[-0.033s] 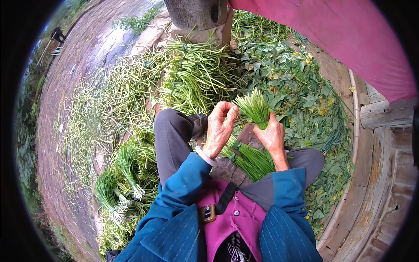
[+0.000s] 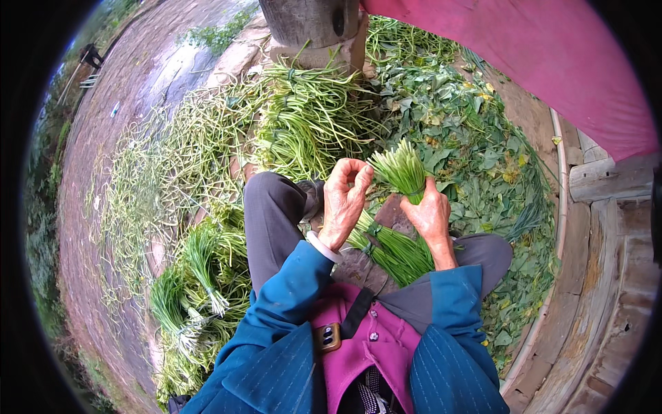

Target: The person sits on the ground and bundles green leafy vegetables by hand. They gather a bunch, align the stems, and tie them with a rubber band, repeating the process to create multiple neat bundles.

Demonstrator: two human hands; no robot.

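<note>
My right hand (image 2: pixel 429 217) grips an upright bunch of thin green stems (image 2: pixel 400 169), their pale cut ends fanning out at the top. A dark band circles the bunch just above my fingers. Left of those pale ends, my left hand (image 2: pixel 345 203) is raised with thumb and forefinger curled together; whether anything tiny sits between them cannot be made out. Below my hands, between my legs, lies another tied bundle of green stems (image 2: pixel 396 255), partly covered by my right hand and wrist.
Tied long pale-green stalks (image 2: pixel 310 124) are heaped before a wooden post (image 2: pixel 307 24). Loose stalks (image 2: pixel 186 138) spread leftward. Slim green bunches with white ends (image 2: pixel 202 265) lie on a pile at left. Leafy cuttings (image 2: pixel 448 131), pink cloth (image 2: pixel 552 55) and timber (image 2: pixel 593 255) are at right.
My left hand has shifted slightly left, away from the pale stem ends. My right hand and its bunch have stayed in place.
</note>
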